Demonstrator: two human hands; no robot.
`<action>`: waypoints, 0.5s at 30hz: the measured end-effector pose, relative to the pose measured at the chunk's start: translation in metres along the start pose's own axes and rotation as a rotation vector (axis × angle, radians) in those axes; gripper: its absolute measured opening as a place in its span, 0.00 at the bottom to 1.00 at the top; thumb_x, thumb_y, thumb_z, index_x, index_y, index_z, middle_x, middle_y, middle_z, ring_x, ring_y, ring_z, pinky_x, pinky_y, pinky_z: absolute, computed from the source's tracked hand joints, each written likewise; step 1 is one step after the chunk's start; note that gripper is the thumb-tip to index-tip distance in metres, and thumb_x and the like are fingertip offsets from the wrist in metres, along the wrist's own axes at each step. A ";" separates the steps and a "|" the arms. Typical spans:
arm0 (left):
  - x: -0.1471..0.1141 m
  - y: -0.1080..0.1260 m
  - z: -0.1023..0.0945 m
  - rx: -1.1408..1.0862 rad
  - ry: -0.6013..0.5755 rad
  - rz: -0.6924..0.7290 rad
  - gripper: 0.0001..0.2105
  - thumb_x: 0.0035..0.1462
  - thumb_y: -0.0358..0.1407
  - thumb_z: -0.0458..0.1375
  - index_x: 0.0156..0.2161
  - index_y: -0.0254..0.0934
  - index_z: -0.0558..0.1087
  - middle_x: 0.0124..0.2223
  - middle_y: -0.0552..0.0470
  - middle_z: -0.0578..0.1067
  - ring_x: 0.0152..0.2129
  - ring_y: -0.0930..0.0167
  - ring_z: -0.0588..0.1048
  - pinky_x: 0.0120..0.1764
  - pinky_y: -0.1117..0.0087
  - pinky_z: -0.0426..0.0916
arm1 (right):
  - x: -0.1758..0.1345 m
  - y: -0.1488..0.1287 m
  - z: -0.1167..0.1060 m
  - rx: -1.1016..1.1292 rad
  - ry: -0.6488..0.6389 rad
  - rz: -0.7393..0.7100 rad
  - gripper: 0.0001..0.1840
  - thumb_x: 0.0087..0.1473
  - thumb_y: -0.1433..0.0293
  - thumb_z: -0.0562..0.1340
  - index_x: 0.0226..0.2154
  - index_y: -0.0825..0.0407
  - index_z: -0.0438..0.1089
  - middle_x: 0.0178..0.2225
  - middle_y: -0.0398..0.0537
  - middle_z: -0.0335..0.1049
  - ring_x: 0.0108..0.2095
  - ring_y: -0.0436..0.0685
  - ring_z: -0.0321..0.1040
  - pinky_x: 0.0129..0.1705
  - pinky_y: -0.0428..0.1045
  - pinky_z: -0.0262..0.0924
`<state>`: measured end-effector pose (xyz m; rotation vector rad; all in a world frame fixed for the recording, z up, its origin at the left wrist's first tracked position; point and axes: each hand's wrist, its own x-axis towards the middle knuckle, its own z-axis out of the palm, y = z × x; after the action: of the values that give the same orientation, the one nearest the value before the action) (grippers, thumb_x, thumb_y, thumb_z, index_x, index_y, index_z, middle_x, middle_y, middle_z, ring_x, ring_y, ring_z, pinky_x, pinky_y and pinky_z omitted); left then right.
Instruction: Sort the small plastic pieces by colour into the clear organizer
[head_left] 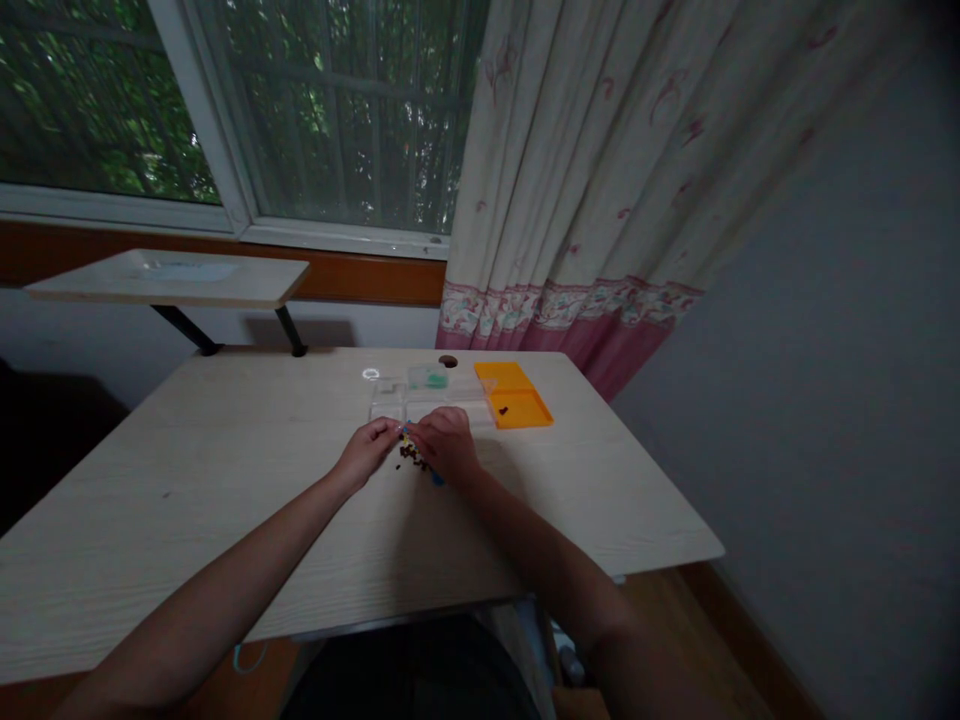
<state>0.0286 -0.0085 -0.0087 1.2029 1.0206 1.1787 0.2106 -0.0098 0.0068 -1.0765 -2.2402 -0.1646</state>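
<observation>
My left hand and my right hand meet over the desk, fingertips pinched close together. Between them is a small blue piece, too tiny to make out clearly. Just below the fingers lies a scatter of small dark brown pieces, with a few yellow ones among them. A blue object sits partly hidden under my right hand. Behind the hands stands a clear plastic compartment box, partly covered by them.
An orange open case holding a few dark pieces lies right of the clear box. A small clear container with green contents stands at the back. A raised shelf is at the left rear of the desk, and a curtain hangs behind.
</observation>
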 end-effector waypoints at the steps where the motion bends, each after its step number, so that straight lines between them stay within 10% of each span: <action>1: 0.000 0.000 0.000 0.008 -0.001 0.002 0.22 0.44 0.52 0.66 0.33 0.33 0.75 0.29 0.52 0.75 0.26 0.73 0.68 0.30 0.74 0.60 | 0.000 0.000 0.000 0.001 0.003 0.004 0.14 0.62 0.61 0.56 0.45 0.43 0.74 0.37 0.45 0.75 0.43 0.55 0.61 0.50 0.53 0.46; 15: 0.004 -0.009 -0.005 0.167 -0.032 0.096 0.20 0.49 0.52 0.62 0.33 0.33 0.77 0.33 0.49 0.76 0.32 0.69 0.71 0.38 0.71 0.64 | -0.001 0.004 0.000 -0.039 -0.027 -0.014 0.11 0.61 0.64 0.58 0.43 0.43 0.75 0.36 0.45 0.74 0.43 0.56 0.61 0.49 0.53 0.47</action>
<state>0.0257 -0.0039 -0.0179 1.4111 1.0639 1.1623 0.2143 -0.0080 0.0054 -1.0905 -2.2774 -0.2017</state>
